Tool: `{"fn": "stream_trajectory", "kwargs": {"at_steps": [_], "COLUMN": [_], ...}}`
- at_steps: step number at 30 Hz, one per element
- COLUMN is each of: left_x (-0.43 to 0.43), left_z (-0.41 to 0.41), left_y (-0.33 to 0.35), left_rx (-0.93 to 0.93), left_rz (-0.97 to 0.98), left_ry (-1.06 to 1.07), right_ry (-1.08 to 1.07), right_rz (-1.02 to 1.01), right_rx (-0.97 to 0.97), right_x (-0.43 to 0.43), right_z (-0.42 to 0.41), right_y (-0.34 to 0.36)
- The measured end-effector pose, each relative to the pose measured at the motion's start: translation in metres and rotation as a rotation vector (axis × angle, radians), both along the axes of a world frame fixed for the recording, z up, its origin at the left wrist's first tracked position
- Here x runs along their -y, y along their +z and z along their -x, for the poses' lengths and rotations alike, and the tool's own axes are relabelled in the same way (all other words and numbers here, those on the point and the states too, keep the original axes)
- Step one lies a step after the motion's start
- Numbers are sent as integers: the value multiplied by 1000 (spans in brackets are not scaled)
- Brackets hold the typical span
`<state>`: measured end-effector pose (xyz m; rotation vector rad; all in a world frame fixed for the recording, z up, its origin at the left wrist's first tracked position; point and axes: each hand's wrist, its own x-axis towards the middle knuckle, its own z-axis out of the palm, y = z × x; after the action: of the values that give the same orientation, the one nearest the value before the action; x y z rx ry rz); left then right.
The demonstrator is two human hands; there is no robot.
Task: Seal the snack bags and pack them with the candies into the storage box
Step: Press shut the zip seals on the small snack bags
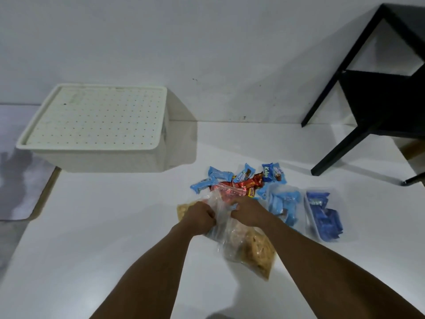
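The lidded box (96,125) sits far left on the white table (115,226), well apart from my work, with bare surface between for carrying things across, while the black stand (377,93) crowds the right rear corner. Near the middle, my left hand (199,217) and right hand (249,212) are both closed, pinching the mouth of the clear snack bag (248,247); I judge I should press the air out, then run the strip end to end. The loose candies (239,178) lie just behind, touching it.
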<state>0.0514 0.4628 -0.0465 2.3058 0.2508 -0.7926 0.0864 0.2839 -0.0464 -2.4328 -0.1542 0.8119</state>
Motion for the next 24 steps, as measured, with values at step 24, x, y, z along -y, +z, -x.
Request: {"fn": "stream_trajectory", "kwargs": {"at_steps": [24], "left_x": [-38], "left_z": [-60], "left_y": [139], "left_rx": [297], "left_rz": [487], "left_ry": [460], "right_ry": [-155], "right_rz": [-563], "right_rx": [-9], "right_x": [5], "right_z": [-87], "right_y": [156]}}
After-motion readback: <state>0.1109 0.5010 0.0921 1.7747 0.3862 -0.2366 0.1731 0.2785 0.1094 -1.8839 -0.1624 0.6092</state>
